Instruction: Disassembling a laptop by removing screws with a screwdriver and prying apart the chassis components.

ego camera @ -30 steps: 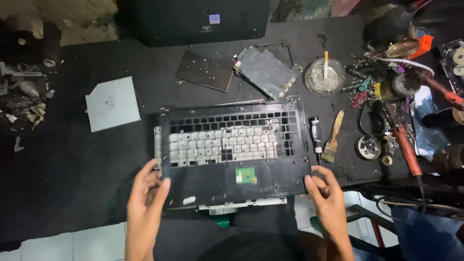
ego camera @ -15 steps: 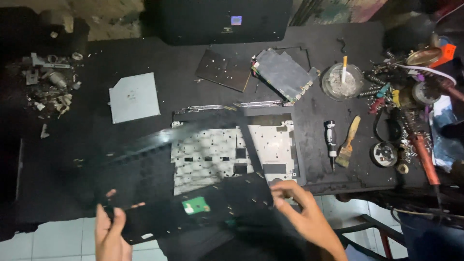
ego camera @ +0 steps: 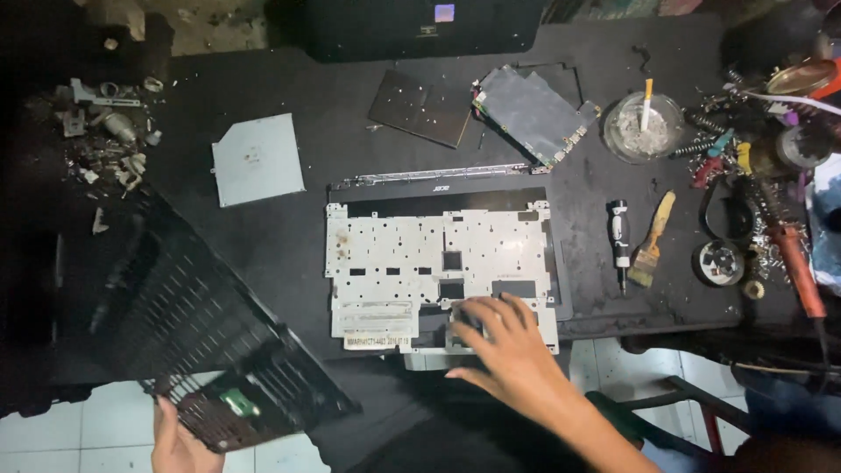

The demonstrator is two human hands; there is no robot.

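Observation:
My left hand [ego camera: 180,442] grips the near edge of a black laptop palmrest frame [ego camera: 188,324] with a keyboard grid and a small green board, held off to the left past the table's edge. My right hand [ego camera: 508,346] rests with spread fingers on the near right part of a silver metal keyboard plate [ego camera: 412,263]. That plate lies on a black laptop base [ego camera: 561,263] at the table's middle.
On the black table [ego camera: 289,228] lie a grey optical drive [ego camera: 257,160], a dark cover plate [ego camera: 419,107], a circuit board [ego camera: 533,114], an ashtray with a cigarette [ego camera: 644,125], a screwdriver [ego camera: 619,241], a brush [ego camera: 653,238] and tool clutter [ego camera: 771,175] at right. Scrap parts [ego camera: 109,144] sit far left.
The black frame has been lifted off the laptop and swung left by my left hand, baring the silver plate. My right hand let go of the frame and now lies on the plate.

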